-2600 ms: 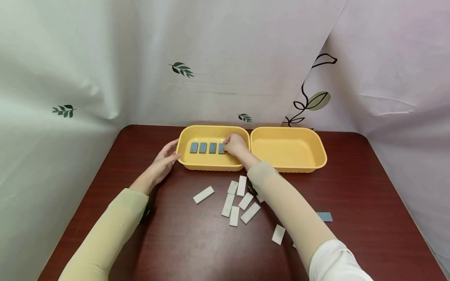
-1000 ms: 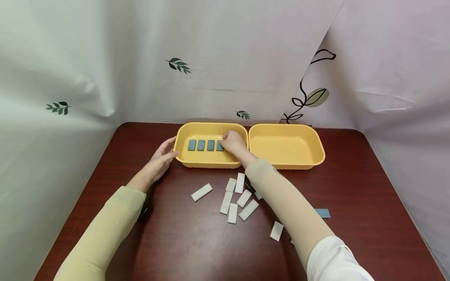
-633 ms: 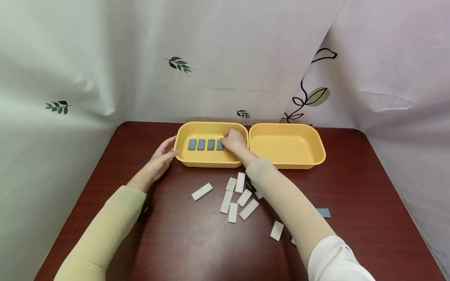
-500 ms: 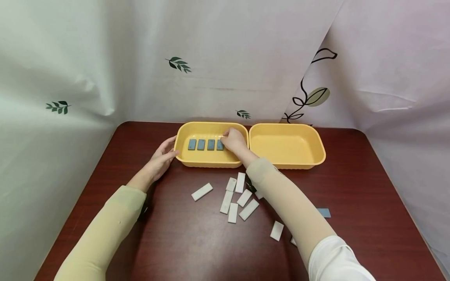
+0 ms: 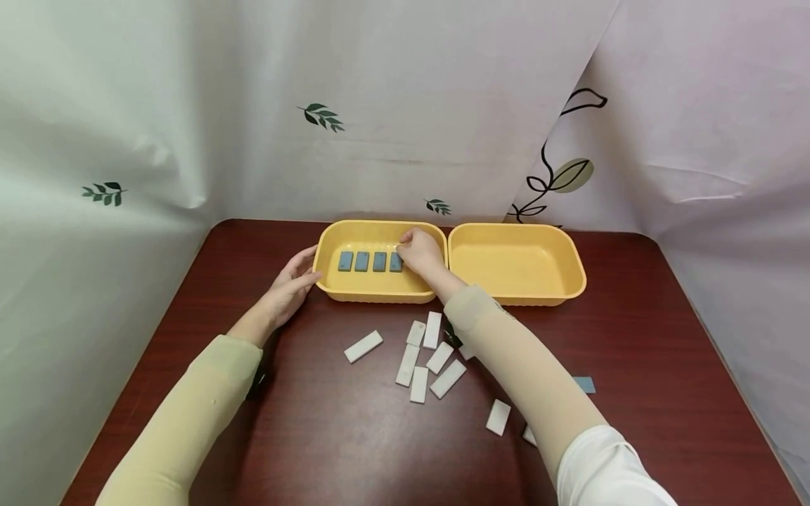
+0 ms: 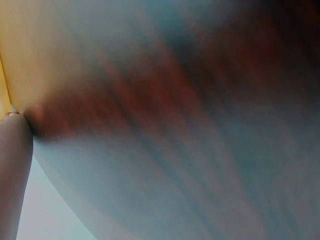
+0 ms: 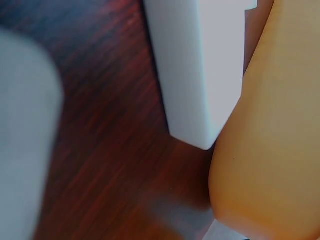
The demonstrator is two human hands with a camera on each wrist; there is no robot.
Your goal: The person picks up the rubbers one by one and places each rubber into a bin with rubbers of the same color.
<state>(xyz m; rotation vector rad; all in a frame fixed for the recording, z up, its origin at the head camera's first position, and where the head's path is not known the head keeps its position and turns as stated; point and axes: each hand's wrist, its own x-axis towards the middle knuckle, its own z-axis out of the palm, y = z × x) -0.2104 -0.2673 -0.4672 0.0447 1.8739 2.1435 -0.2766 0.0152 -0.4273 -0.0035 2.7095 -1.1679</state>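
Observation:
Inside the left yellow tray [image 5: 354,283], several small blue tiles stand in a row with gaps between them. My right hand [image 5: 422,253] reaches in from the right, its fingers curled at the rightmost blue tile [image 5: 395,264] and covering part of its right edge. Whether another tile lies beneath these fingers I cannot tell. My left hand [image 5: 286,289] rests against the tray's left end, fingers extended along the outer wall and thumb at the rim. A fingertip [image 6: 19,130] meets the yellow wall in the left wrist view.
A second yellow tray [image 5: 515,270] adjoins the first on the right. Several white tiles [image 5: 407,364] lie scattered on the dark red table [image 5: 329,436] below the trays. A blue tile [image 5: 585,384] shows right of my right sleeve. Patterned sheeting [image 5: 392,140] rises behind the table.
The head view has shifted slightly. Both hands keep their places at the left tray, and the row of blue tiles looks the same.

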